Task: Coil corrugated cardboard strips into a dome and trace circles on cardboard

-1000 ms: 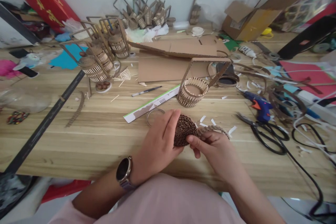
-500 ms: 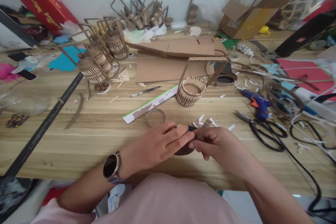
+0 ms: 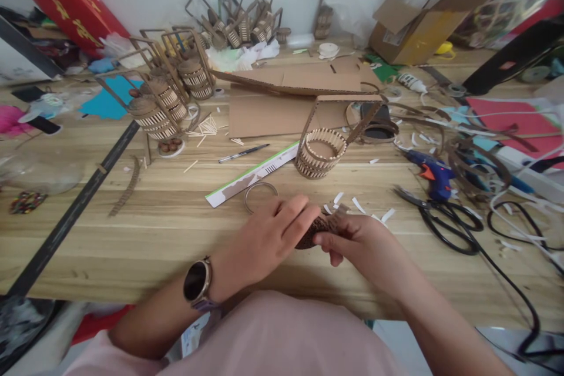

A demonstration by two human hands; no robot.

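A dark brown, rounded, textured piece (image 3: 309, 236) is held low over the front of the table, partly covered by fingers. My left hand (image 3: 271, 235) is closed on its left side, fingers laid across the top. My right hand (image 3: 355, 238) pinches a brown ribbed strip (image 3: 340, 211) at the piece's right side; the strip's end sticks up above the thumb. Just behind my left hand lies a thin ring (image 3: 259, 188). Further back, a small basket (image 3: 321, 155) with upright stick walls and a tall brown handle stands on the table.
Scissors (image 3: 445, 220) and a blue glue gun (image 3: 434, 173) with a trailing cord lie at right. White paper scraps (image 3: 359, 205) are scattered behind my right hand. A white-green strip (image 3: 251, 176), a pen (image 3: 244, 153), cardboard (image 3: 264, 114) and several finished baskets (image 3: 154, 117) occupy the back.
The dark round piece has tilted, showing more of its textured side. The strip's end has dropped lower, and my left hand has shifted slightly right.
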